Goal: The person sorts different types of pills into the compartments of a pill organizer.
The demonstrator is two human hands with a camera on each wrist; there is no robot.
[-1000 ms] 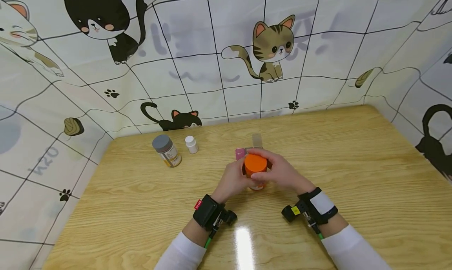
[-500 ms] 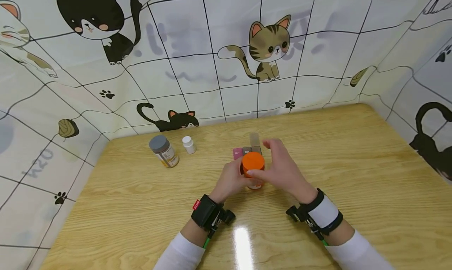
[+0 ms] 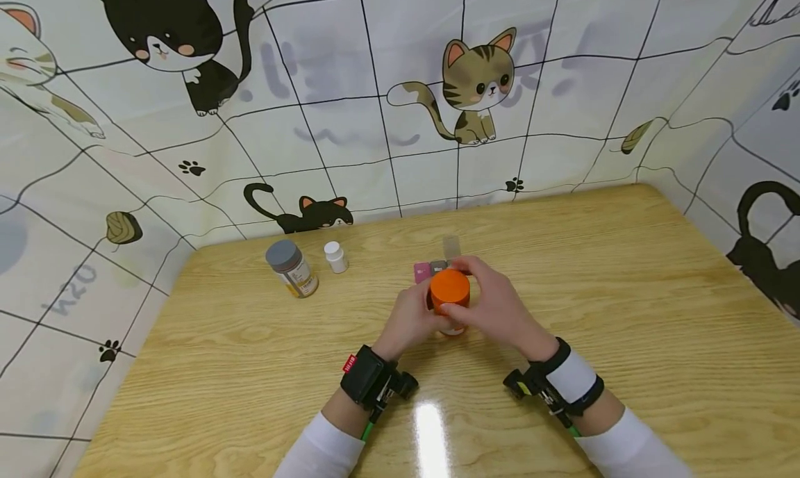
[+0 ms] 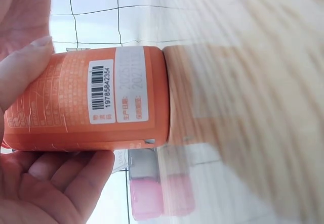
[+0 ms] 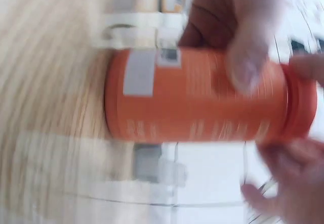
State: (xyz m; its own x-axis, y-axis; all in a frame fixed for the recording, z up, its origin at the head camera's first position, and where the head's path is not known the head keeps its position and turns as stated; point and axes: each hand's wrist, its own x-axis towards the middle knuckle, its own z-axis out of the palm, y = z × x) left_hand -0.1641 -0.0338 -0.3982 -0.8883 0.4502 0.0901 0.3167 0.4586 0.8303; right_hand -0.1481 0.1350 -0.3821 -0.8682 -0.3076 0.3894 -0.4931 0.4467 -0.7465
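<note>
Right hand (image 3: 500, 308) moved back in onto orange cap (image 3: 450, 287) since last frame, left hand (image 3: 406, 318) opposite in head view, left wrist: left fingers (image 4: 83, 183) gripping upright orange bottle (image 4: 55, 102), base on counter (image 4: 283, 107), right wrist: blurred, right fingers (image 5: 286, 161) holding cap.

Your bottle (image 4: 66, 100): orange, pale printing; label (image 4: 101, 91) white, black barcode stripes. Cap (image 3: 450, 287): bright orange. From it, between nine and ten o'clock: grey-lidded jar (image 3: 292, 269), small white bottle (image 3: 336, 258). Around eleven: pink, grey compartments (image 3: 423, 273). Your sleeves (image 3: 321, 444): white. Surface (image 3: 600, 276): tan woodgrain. Twelve o'clock backdrop (image 3: 350, 134): white, black grid, cartoon cats (image 3: 471, 78).
</note>
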